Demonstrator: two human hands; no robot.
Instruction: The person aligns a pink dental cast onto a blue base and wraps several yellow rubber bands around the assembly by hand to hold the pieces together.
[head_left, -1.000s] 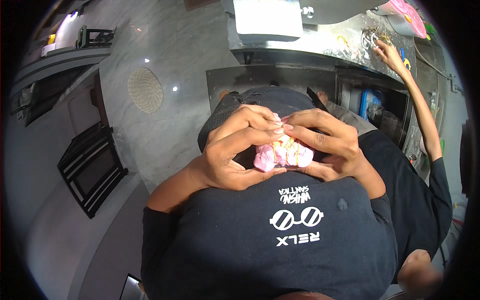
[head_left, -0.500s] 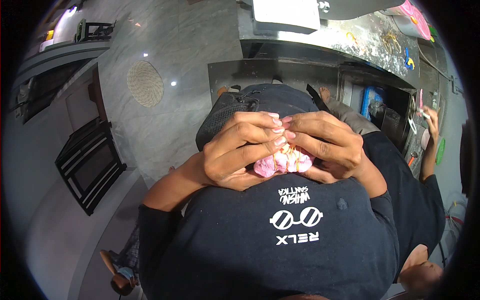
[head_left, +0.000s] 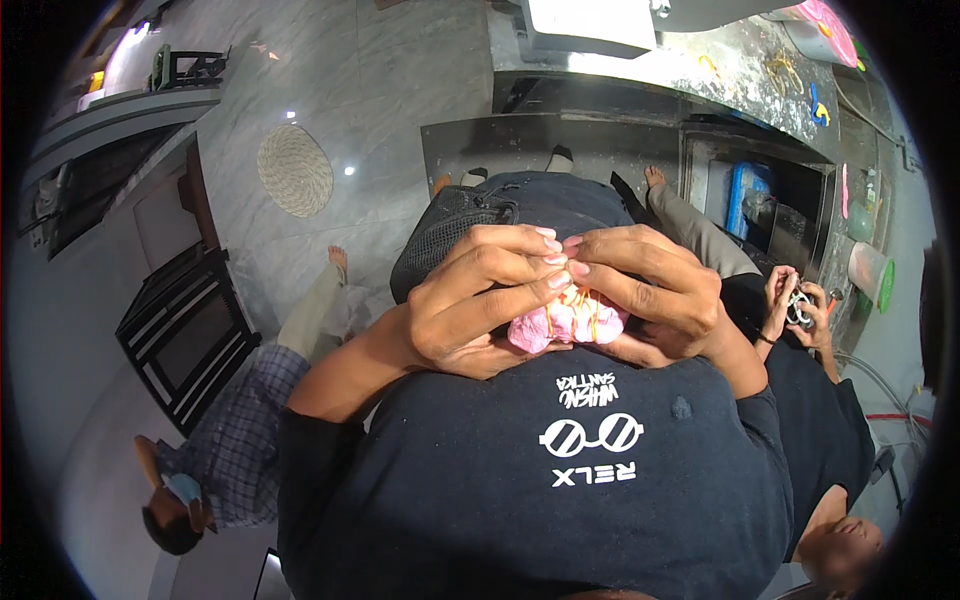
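Pink cloth bundle (head_left: 565, 326) sits clamped between left hand (head_left: 452, 302) and right hand (head_left: 662, 292), orange rubber bands (head_left: 594, 320) round it; overstretching might snap or slip one.

Your bundle (head_left: 541, 330) is pink, crossed by orange bands (head_left: 592, 327). Your black shirt (head_left: 470, 440) bears white print (head_left: 567, 441); to your left you have a cream, spiral-patterned mat (head_left: 295, 170) and a bluish, checked shirt (head_left: 242, 440).

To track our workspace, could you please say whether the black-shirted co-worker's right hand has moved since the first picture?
Yes, the co-worker's right hand has drawn back from over the countertop toward the body.
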